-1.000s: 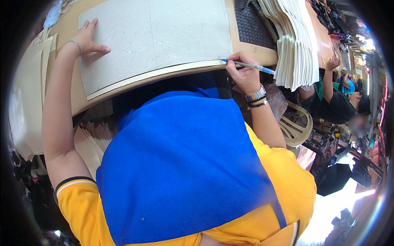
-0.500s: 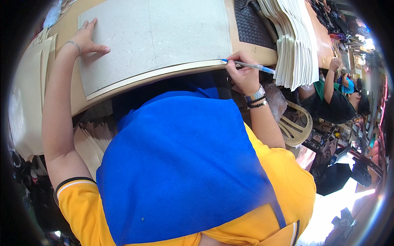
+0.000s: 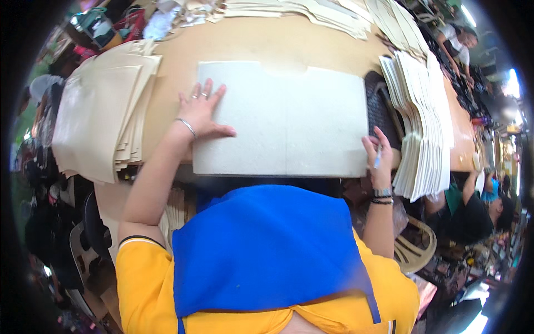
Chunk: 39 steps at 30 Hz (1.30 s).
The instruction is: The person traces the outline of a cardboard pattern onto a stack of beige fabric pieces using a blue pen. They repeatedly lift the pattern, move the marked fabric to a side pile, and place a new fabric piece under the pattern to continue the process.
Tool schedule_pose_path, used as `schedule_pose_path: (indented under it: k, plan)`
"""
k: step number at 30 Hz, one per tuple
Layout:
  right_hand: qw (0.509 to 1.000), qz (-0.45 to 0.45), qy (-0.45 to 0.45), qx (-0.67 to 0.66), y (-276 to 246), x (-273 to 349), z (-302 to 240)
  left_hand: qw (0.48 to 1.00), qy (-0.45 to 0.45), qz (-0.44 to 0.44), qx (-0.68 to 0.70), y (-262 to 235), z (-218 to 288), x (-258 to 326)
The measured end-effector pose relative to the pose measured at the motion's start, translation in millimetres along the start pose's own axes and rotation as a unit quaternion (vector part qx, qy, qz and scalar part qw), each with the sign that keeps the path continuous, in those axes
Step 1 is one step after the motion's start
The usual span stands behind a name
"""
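Flat on the tan bench (image 3: 267, 44), a pale grey board (image 3: 283, 119) lies under both hands. Left hand (image 3: 201, 111) presses its near-left corner, fingers spread open and holding nothing. Right hand (image 3: 378, 158) rests at the board's right edge, its grip closed around a blue pen (image 3: 377, 157). Stacks of cream sheets (image 3: 103, 106) flank the board on either side.
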State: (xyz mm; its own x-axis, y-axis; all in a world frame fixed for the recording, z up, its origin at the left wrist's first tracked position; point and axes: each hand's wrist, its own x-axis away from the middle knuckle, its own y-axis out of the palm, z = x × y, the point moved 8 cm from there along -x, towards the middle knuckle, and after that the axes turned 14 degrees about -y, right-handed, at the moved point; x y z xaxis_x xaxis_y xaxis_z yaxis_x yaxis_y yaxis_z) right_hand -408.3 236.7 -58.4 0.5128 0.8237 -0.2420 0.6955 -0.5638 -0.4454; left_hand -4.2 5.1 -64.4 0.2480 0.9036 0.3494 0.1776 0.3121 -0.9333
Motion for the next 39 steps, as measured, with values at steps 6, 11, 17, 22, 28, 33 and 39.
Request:
schedule_pose_path:
  k: [6,11,17,22,28,33,39]
  plan:
    - [0.990,-0.079,0.031,-0.110,0,-1,-35,0.967,-0.111,0.133,0.188,30,-42,-15]
    - [0.975,0.137,0.051,-0.169,-130,-4,50,0.955,-0.185,0.137,0.186,18,-45,-7]
    - [0.811,0.196,-0.313,0.454,-163,-7,-79,0.938,-0.125,0.128,0.298,10,-38,1]
    - [0.818,0.330,-0.281,0.378,-140,1,-130,0.834,-0.009,0.217,0.507,-34,-85,36]
    - [0.855,0.396,-0.311,0.128,-131,-16,-131,0.626,-0.242,0.505,0.543,-53,-323,241]
    - [0.871,0.340,-0.312,0.169,-117,-35,-111,0.506,-0.448,0.543,0.498,87,-448,430]
    - [0.905,0.349,-0.216,-0.115,-94,-52,-91,0.488,-0.702,0.392,0.340,299,-431,559]
